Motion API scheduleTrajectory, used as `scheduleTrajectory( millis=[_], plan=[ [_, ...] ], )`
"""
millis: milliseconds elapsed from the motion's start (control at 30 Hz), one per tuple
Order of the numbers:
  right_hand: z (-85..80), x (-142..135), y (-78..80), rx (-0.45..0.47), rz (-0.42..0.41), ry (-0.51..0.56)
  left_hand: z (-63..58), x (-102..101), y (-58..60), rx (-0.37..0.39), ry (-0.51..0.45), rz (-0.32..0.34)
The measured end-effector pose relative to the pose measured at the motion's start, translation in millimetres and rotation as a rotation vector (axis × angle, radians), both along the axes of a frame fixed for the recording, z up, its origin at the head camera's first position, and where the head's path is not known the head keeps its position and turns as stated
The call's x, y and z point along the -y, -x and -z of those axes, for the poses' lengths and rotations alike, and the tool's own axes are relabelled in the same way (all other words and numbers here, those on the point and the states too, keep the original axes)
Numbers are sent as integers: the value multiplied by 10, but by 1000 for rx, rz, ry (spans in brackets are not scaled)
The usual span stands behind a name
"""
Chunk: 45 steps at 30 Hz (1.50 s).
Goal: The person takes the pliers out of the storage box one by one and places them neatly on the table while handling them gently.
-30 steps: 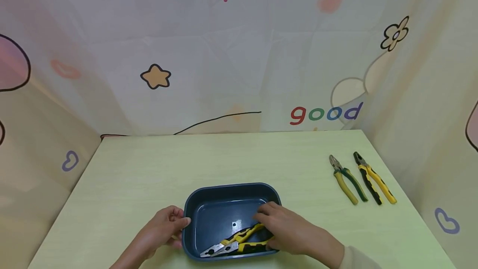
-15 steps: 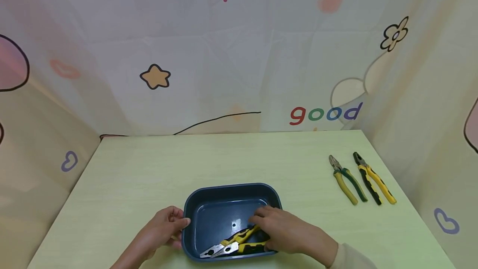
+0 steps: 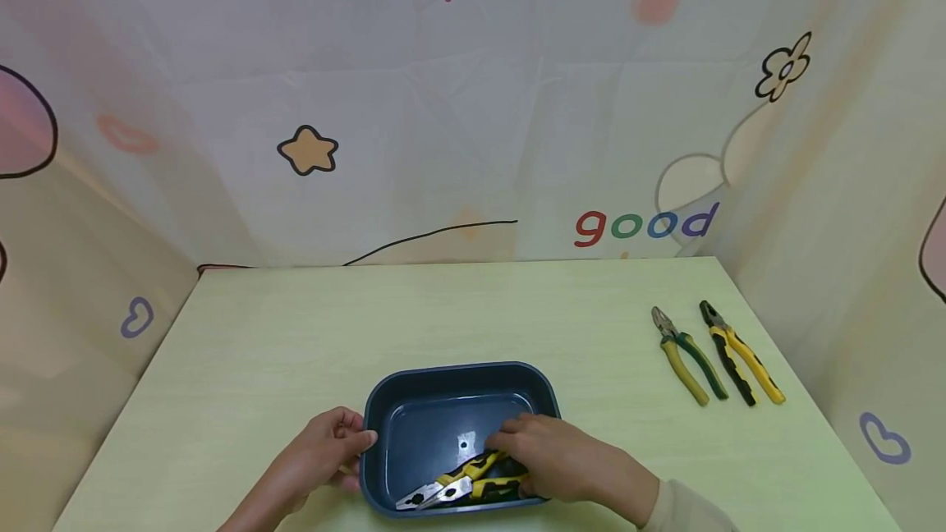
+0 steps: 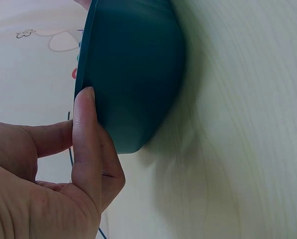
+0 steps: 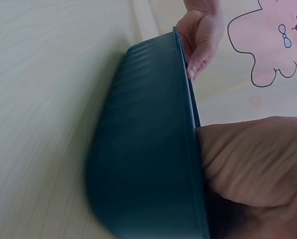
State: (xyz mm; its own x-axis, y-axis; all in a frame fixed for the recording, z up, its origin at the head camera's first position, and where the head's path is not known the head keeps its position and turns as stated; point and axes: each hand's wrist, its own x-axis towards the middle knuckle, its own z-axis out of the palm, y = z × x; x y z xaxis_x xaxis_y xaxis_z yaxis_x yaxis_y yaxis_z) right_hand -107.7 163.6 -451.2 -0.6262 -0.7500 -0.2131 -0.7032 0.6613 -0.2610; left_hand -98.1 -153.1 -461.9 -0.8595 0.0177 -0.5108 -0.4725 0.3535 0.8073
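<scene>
Inside the dark blue tray (image 3: 451, 376), near its front wall, lie the yellow-and-black pliers (image 3: 461, 485), steel nose pointing to the person's left. Only the nose and the forward part of the handles show; the rear of the handles is covered by the right hand (image 3: 562, 458), which reaches over the tray's right rim. Its fingers curl down over the handles, and the thumb side is hidden, so whether the grip fully closes cannot be told; the fingers do lie on the tool. In the right wrist view the pliers are not visible at all: the tray's outer wall (image 5: 148, 149) fills the middle, blurred at its lower edge, and the palm is cut off at the frame's right border.

The left hand (image 3: 325, 450) holds the tray's left rim, thumb laid along the top edge. The left wrist view confirms this: thumb (image 4: 86, 144) pressed flat against the wall (image 4: 133, 64), the other fingers out of sight behind it. The tray's far end is cut off by the upper frame border there.

The tray sits close to the front edge of the pale green table (image 3: 458, 310). Open tabletop extends behind the tray to the back wall and to both sides. Well apart, toward the right edge, lie the green-handled pliers (image 3: 683, 355) and, just beside them, a second yellow-and-black pair (image 3: 739, 351), noses pointing away from the person. A printed curtain (image 3: 473, 105) closes off the table at the back and both sides.
</scene>
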Motion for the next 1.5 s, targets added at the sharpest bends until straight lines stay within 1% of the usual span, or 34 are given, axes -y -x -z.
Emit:
scheduleTrajectory(
  millis=[267,500,733,1033,1300,1500],
  plan=[
    [50,57,1,-66,-31,-29,-4,-2,-3,6,4,-3],
    [65,67,-1,-67,-32,-19,-2,-1,-2,6,4,-5],
    [68,73,-16,-91,-43,-15,-2,4,-4,6,2,-5],
    [50,68,-14,-76,-46,4,-5,4,-3,-3,-1,-2],
    [60,32,15,-57,-66,34,-15,-7,11,11,10,3],
    [69,38,42,-47,-73,42,-12,-14,-1,-3,-4,10]
  ],
)
